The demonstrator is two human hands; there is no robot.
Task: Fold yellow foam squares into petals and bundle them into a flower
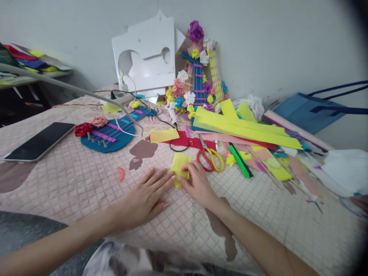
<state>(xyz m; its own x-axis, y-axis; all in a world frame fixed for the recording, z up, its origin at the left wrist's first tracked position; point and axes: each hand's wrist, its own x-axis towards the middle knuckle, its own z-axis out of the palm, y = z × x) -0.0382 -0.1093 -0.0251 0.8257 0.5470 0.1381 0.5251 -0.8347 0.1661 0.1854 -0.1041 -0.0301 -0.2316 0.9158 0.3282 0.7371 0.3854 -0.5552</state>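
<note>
A small yellow paper piece lies on the quilted pink cloth. My left hand rests flat on the cloth, fingers stretched out, fingertips touching the paper's left edge. My right hand presses on the paper's lower right part with its fingers curled down on it. Red-and-yellow scissors lie just right of the paper, apart from both hands.
A green cutter, yellow paper strips and red paper lie behind. A glue gun with its cord, a blue paper guitar, a tablet, a flower-covered paper guitar and a blue bag stand around.
</note>
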